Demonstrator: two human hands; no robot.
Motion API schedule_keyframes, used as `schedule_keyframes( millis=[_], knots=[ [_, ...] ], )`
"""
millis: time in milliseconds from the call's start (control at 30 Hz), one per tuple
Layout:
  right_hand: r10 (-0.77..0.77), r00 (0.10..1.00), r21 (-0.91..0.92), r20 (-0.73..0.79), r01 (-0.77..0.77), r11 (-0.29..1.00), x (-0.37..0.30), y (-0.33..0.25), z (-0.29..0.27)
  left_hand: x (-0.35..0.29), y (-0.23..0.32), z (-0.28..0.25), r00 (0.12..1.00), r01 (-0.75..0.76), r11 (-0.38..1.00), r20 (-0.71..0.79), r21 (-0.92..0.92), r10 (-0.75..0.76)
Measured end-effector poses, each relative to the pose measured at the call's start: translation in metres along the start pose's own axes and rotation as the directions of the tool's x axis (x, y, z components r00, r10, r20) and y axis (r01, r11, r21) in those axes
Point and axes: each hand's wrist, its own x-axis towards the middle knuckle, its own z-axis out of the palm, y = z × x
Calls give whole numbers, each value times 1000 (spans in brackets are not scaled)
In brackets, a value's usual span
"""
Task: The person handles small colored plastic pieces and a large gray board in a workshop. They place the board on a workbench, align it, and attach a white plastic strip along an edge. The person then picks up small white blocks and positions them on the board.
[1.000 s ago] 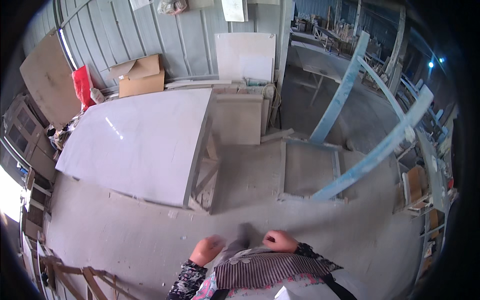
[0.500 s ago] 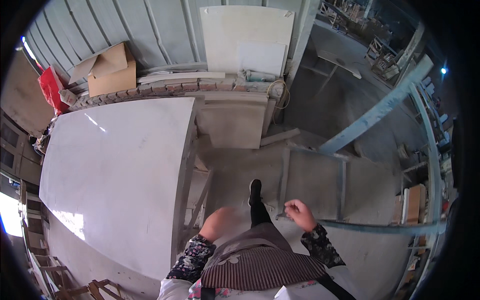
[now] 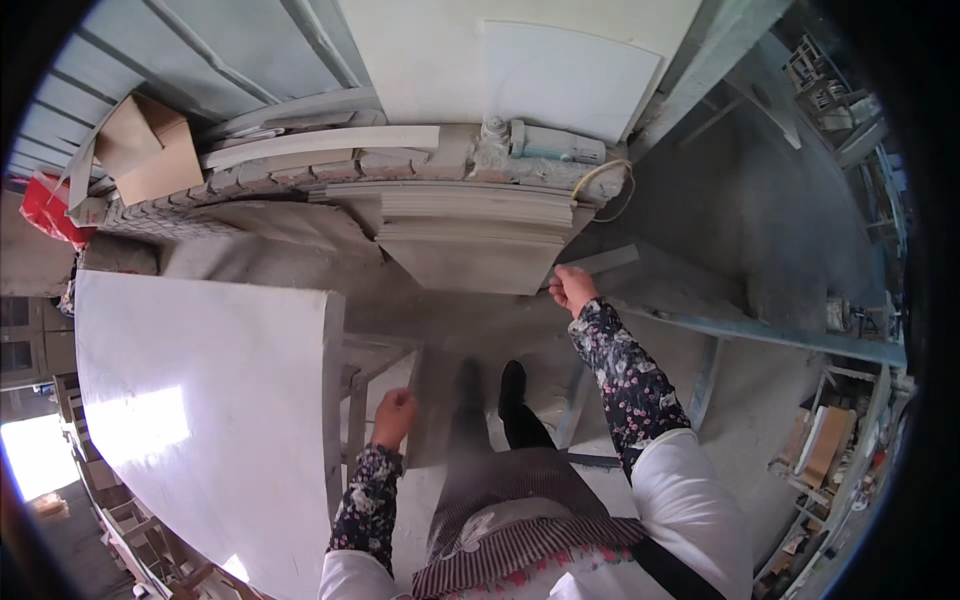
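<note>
My left hand (image 3: 394, 418) hangs beside the large white slab (image 3: 220, 370), its fingers curled into a loose fist with nothing seen in it. My right hand (image 3: 574, 290) reaches forward with curled fingers, and nothing shows in its grasp. In the picture it overlaps the lower right corner of a stack of flat boards (image 3: 470, 255) leaning on a low brick wall; whether it touches them I cannot tell. Both forearms wear dark flowered sleeves (image 3: 625, 380). Under the slab stands a wooden frame (image 3: 357, 410).
A teal power tool (image 3: 555, 142) with a yellowish cable (image 3: 628, 190) lies on the brick ledge. Cardboard (image 3: 150, 150) and a red bag (image 3: 52, 210) are at the far left. A blue-grey metal frame (image 3: 780, 337) crosses the right side. Shelves (image 3: 825, 450) hold various pieces.
My view has moved forward, bringing the leaning boards nearer. My right hand has swung forward and its arm is extended. My left hand now shows beside the slab's edge, fingers curled.
</note>
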Motion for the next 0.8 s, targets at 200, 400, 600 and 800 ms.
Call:
schedule_keyframes(
  millis=[200,400,600,800],
  knots=[
    [176,981,139,-84,-163,977,79,-8,14,150,41,10,995,103,995,5,-12,-103],
    [176,980,198,-90,-156,968,91,2,16,242,81,2,952,183,790,-96,-586,-291],
    [213,976,325,-39,-190,927,74,16,14,262,101,-15,901,110,749,-253,-653,-353],
    [351,936,265,22,-344,901,58,31,6,283,107,-7,882,32,743,-331,-668,-336]
  ],
)
